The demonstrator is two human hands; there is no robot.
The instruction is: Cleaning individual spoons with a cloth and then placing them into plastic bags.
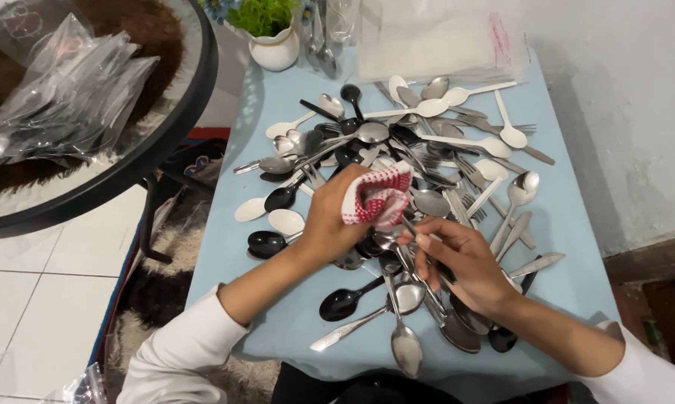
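The small surface under a pale blue cloth [569, 247] carries a wide heap of steel, white and black spoons and forks [397, 164]. Over its near half, a wiping step looks in hand: the left hand [330, 221] grips a bunched red-and-white checked cloth [377, 196] closed around a slim steel utensil handle [410, 226], which the right hand [461, 258] pinches. Next calls for steady drawing through the cloth.

left hand [336, 221] clenched, right hand [457, 258] – seemingly – pinching

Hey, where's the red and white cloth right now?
In the head view, the red and white cloth sits mid-frame, gripped in the left hand above the cutlery pile, just up-left of the right hand.
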